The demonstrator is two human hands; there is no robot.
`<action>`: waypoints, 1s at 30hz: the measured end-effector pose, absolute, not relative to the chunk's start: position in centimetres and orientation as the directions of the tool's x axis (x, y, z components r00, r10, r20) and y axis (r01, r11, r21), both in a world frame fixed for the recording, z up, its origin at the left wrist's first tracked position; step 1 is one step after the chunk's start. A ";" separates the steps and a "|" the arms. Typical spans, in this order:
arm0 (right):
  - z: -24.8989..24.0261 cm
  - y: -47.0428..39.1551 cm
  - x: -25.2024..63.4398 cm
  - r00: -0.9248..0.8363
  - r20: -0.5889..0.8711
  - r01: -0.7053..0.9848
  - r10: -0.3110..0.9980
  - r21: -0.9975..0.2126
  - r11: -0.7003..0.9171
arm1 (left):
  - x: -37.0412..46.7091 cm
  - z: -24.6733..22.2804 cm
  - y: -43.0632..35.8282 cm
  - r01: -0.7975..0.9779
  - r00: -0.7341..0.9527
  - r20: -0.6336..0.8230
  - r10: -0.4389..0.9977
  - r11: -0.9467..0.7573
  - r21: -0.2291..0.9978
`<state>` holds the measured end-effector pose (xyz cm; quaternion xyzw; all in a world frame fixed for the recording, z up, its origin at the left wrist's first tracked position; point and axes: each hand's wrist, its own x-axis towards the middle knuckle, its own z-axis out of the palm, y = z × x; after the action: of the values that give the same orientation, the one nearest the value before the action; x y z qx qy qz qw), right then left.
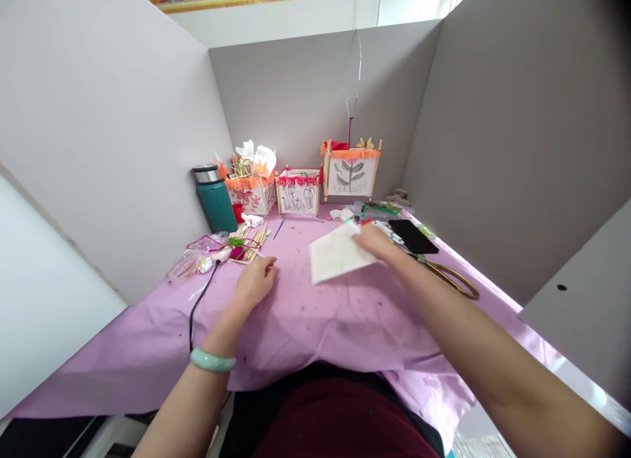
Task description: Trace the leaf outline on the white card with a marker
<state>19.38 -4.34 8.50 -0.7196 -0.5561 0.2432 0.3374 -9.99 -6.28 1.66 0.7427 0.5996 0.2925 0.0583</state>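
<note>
My right hand [373,241] grips the upper right edge of a thin cream-white sheet [338,253], slightly blurred and tilted above the cloth. Whether it is paper or fabric I cannot tell. My left hand [256,282] rests on the purple tablecloth [296,300], fingers loosely bent and a little apart, with nothing visible in them. A light green bangle [213,360] circles that wrist. Just beyond the left fingers lie wooden sticks [256,240], a magenta yarn bundle [237,252] and a pale pink tool [221,254] with a black cord.
At the back stand three lantern-like boxes with drawn panels: left [252,194], middle [298,194] and right [351,174]. A green thermos [215,198] is at the left. A black phone [413,236] and gold-handled scissors [451,279] lie right. Grey partitions [315,90] enclose the table.
</note>
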 end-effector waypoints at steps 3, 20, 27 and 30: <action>13.0 -4.2 21.9 0.417 0.420 0.826 0.806 -0.545 -0.144 | -11.2 2.2 -6.8 0.955 0.118 0.455 0.883 -0.226 0.190; 19.8 -5.0 23.7 0.277 0.815 0.869 0.509 -0.439 0.230 | -12.9 1.2 -7.2 0.909 -0.188 0.461 0.867 -0.024 0.416; 15.9 -4.4 16.8 0.229 0.576 0.620 0.785 -0.708 0.339 | -12.1 1.3 -7.2 0.850 -0.209 0.450 0.868 -0.067 0.523; 9.9 -3.9 16.6 0.131 0.328 0.826 0.936 -0.557 0.080 | -12.6 1.0 -7.0 0.827 -0.213 0.400 0.891 -0.053 0.559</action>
<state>16.64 -3.91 9.87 -0.6733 -0.6542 0.0815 0.3348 -12.64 -7.00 1.01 0.6257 0.6867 0.3675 0.0436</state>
